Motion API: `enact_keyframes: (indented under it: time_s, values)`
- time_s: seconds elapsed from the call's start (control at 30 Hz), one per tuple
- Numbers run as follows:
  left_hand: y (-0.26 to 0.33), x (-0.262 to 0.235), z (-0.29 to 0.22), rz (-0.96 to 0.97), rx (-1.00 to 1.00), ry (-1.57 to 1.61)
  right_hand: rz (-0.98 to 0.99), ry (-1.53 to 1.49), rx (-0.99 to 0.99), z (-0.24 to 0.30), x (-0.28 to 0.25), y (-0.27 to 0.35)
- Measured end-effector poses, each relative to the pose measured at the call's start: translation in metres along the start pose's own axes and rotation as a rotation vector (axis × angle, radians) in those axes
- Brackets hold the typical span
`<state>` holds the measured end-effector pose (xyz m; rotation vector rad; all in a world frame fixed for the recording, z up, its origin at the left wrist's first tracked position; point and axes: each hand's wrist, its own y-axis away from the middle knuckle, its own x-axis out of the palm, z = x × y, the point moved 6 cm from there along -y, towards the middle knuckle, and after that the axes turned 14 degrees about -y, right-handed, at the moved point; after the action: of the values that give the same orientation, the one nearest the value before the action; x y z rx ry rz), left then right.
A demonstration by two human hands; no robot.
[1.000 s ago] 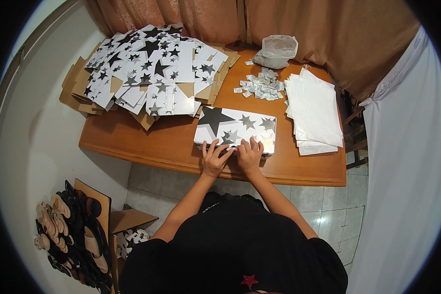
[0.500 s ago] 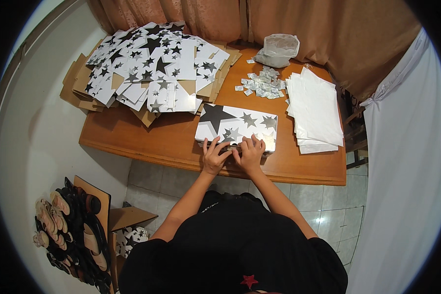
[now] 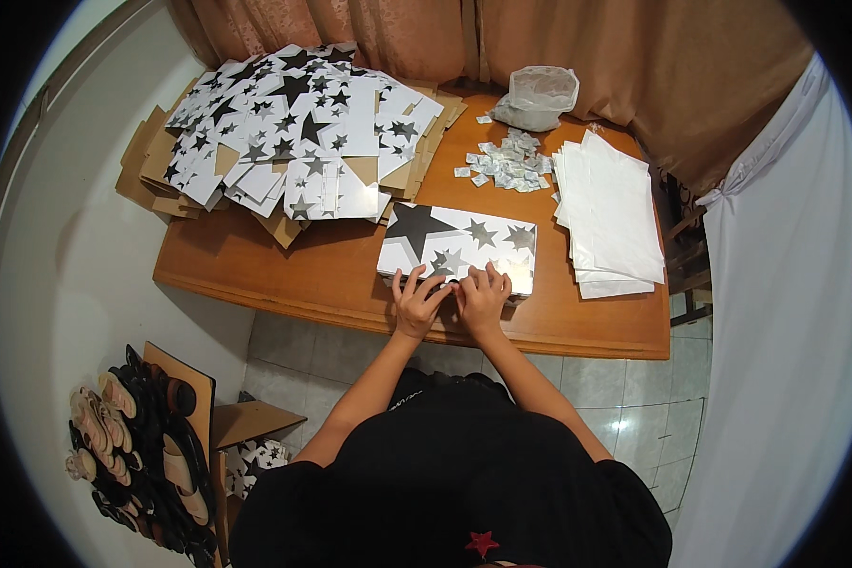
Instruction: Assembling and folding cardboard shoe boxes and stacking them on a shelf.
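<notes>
A closed white cardboard box printed with black and grey stars lies lengthwise near the front edge of the wooden table. Both hands are at the middle of its near long side. My left hand has its fingertips bent over the lid's front edge, thumb pointing inward. My right hand grips the same edge just beside it, fingers curled on top and thumb in front. The two thumbs and index fingers almost meet at a small dark spot on the edge. The box's front face is mostly hidden by my hands.
Flat star-printed cardboard pieces are heaped at the back left. Behind the box lie many small sachets beside a clear plastic bag. White paper sheets are stacked at right. Shoes and sandals stand at lower left.
My fingers have shifted slightly at the front edge, with the thumbs and index fingers moving up a little toward the lid. The box stays nearly in place.
</notes>
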<state>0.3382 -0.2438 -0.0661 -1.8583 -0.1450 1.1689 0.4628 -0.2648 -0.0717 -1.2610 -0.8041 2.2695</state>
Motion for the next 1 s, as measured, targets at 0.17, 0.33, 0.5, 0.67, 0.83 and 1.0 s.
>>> enact_keyframes:
  time_s: [0.17, 0.33, 0.5, 0.67, 0.83, 1.0]
  values:
    - [0.0, 0.0, 0.001, -0.005, 0.012, -0.008, 0.008, 0.049, -0.03, 0.003, 0.0, 0.001]
    - [-0.007, 0.003, 0.003, -0.028, -0.003, -0.028, -0.016, 0.057, -0.039, 0.0, 0.004, -0.002]
    - [-0.01, 0.001, 0.005, -0.051, 0.018, 0.003, -0.022, 0.066, -0.024, -0.004, 0.007, -0.004]
    - [-0.014, 0.005, 0.01, -0.009, -0.033, 0.044, 0.009, 0.079, -0.043, -0.007, 0.01, -0.003]
    - [-0.014, 0.003, 0.019, 0.045, -0.112, 0.201, -0.006, -0.068, -0.076, -0.004, -0.007, -0.005]
    - [-0.018, 0.003, 0.021, 0.126, -0.158, 0.209, 0.004, -0.143, -0.013, -0.002, -0.012, -0.009]
